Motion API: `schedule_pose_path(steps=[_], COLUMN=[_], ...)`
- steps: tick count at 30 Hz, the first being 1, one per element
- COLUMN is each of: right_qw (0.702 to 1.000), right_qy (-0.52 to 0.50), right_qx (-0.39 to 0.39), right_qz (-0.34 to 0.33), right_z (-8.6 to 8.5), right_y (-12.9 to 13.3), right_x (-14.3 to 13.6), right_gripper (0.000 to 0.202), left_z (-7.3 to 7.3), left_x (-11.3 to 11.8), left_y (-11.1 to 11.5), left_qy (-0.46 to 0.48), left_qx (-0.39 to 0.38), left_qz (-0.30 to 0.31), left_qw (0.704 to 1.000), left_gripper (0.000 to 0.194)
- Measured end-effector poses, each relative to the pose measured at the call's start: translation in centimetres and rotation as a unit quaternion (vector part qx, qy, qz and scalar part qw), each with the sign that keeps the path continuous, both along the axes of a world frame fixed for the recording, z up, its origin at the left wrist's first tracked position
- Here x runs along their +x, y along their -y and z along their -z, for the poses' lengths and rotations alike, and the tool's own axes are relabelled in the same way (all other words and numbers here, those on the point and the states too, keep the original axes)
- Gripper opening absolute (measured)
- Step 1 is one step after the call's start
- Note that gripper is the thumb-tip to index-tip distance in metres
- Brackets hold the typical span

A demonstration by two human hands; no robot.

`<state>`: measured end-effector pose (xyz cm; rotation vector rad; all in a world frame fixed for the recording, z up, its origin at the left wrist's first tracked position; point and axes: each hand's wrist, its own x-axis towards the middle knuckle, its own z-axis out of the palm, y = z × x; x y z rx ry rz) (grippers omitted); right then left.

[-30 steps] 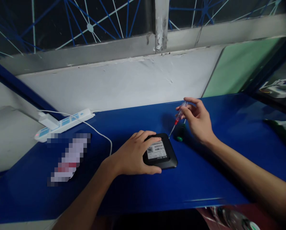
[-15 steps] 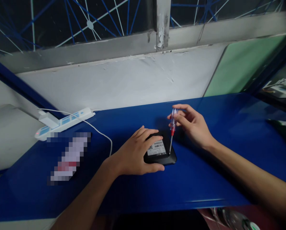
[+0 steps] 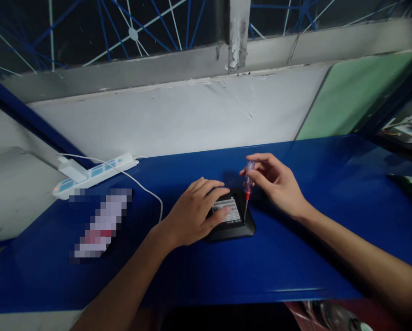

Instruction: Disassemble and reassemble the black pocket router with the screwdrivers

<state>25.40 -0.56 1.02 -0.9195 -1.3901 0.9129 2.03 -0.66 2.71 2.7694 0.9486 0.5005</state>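
A flat black device (image 3: 249, 228) with a white printed label lies on the blue tabletop. My left hand (image 3: 195, 211) rests across its left part, fingers stretched out and the thumb over the label. In my right hand (image 3: 278, 184) is a screwdriver (image 3: 249, 177) with a clear purplish handle and a red collar, pinched between thumb and fingers. The screwdriver stands nearly upright, its tip down at the right side of the device by the label's edge. Whether a screw sits under the tip is too small to tell.
A white power strip (image 3: 99, 172) with a plugged-in adapter stands at the back left, and its white cable (image 3: 147, 191) curves towards my left forearm. A pixelated object (image 3: 104, 223) lies left of my hands. Behind the blue table (image 3: 199, 280) rises a white wall (image 3: 178, 119).
My left thumb has moved from the device's near edge up onto the label. The screwdriver has lowered slightly, still in my right hand. The view has shifted a little.
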Motion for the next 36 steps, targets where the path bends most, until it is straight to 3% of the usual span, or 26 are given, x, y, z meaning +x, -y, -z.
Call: schedule_pose_path(steps=[8, 13, 18, 30, 36], right_qw=[0.992, 0.995, 0.993, 0.979, 0.985], right_qy=[0.003, -0.004, 0.093, 0.192, 0.152], right_qx=[0.044, 0.042, 0.033, 0.032, 0.035], right_qz=[0.115, 0.087, 0.062, 0.059, 0.075], right_z=[-0.2, 0.6, 1.0, 1.1, 1.1], right_y=[-0.4, -0.2, 0.7, 0.9, 1.0], right_x=[0.1, -0.5, -2.0, -2.7, -2.7], right_gripper=[0.028, 0.030, 0.027, 0.023, 0.025], left_z=[-0.4, -0.5, -0.6, -0.7, -0.6], left_x=[-0.7, -0.6, -0.8, -0.7, -0.7], left_y=[-0.8, -0.9, -1.4, -1.4, -1.4], left_qy=[0.145, 0.220, 0.287, 0.280, 0.269], left_qx=[0.112, 0.133, 0.103, 0.103, 0.102], left_qz=[-0.114, -0.159, -0.191, -0.202, -0.202], left_qw=[0.977, 0.953, 0.933, 0.933, 0.936], left_gripper=[0.032, 0.034, 0.037, 0.036, 0.036])
